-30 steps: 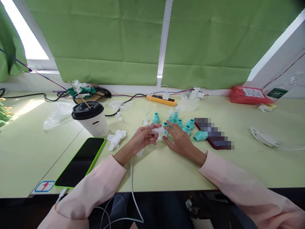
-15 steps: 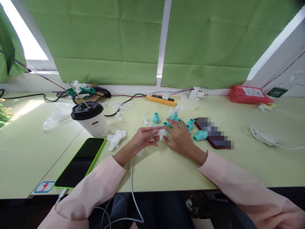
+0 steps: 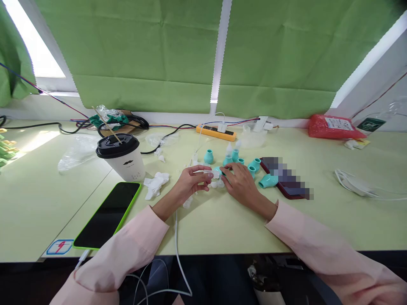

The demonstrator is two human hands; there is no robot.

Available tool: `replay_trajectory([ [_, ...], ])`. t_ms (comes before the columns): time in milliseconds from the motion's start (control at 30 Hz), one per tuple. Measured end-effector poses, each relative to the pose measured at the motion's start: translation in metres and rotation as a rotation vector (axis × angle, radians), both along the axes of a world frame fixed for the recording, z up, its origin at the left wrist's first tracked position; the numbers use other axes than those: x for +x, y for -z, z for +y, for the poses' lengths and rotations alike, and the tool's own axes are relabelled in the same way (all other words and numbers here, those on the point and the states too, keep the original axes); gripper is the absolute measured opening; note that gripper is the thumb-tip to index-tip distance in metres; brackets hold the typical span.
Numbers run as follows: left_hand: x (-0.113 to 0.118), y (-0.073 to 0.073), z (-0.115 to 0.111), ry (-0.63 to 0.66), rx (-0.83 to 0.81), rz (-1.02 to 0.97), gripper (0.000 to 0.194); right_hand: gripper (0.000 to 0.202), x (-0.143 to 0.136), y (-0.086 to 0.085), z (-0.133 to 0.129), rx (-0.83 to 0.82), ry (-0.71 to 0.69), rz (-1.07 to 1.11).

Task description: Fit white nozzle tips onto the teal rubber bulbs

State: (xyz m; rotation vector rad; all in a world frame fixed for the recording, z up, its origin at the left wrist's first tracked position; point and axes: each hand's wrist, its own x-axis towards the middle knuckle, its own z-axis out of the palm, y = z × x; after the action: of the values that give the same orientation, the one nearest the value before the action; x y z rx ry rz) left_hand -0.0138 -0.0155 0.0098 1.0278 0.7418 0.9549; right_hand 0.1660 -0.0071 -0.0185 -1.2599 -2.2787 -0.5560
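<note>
Near the middle of the table, my left hand (image 3: 191, 182) pinches a small translucent white piece (image 3: 212, 173) between thumb and fingertips. My right hand (image 3: 242, 185) is just right of it, its thumb and index finger closed on a teal piece (image 3: 218, 169) whose shape is partly hidden. Small white round pieces (image 3: 217, 184) lie on the table between the hands. Beyond them stand several teal bulb-shaped pieces, one apart (image 3: 208, 156), two with white translucent tips (image 3: 229, 149). Another teal piece (image 3: 268, 181) lies on its side to the right of my right hand.
A lidded paper cup (image 3: 124, 163), crumpled tissue (image 3: 156, 184) and green-edged phone (image 3: 110, 216) are on the left. A dark red phone (image 3: 286, 180) lies right. Behind are an orange power strip (image 3: 216, 132) and red package (image 3: 333, 126). A white cable (image 3: 177, 241) crosses the front edge.
My right hand's spread fingers have drawn together around a teal piece beside the white piece. My left hand keeps its pinch, and the white piece shows more clearly.
</note>
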Motion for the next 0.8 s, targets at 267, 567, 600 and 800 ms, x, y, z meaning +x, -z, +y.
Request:
replay_trajectory([
  [267, 0.001, 0.003, -0.001, 0.007, 0.043, 0.017, 0.037, 0.024, 0.0, 0.005, 0.002, -0.07, -0.047, 0.117],
  [567, -0.001, 0.002, 0.001, -0.194, 0.102, -0.017, 0.026, 0.027, 0.0, -0.01, -0.016, 0.057, -0.348, 0.445],
  [600, -0.001, 0.002, 0.001, -0.222, 0.115, -0.022, 0.026, 0.025, -0.002, -0.01, -0.02, -0.001, -0.379, 0.461],
  [800, 0.0, 0.003, 0.001, -0.203, 0.183, 0.021, 0.028, 0.028, -0.014, -0.003, -0.033, -0.456, -0.42, 0.531],
])
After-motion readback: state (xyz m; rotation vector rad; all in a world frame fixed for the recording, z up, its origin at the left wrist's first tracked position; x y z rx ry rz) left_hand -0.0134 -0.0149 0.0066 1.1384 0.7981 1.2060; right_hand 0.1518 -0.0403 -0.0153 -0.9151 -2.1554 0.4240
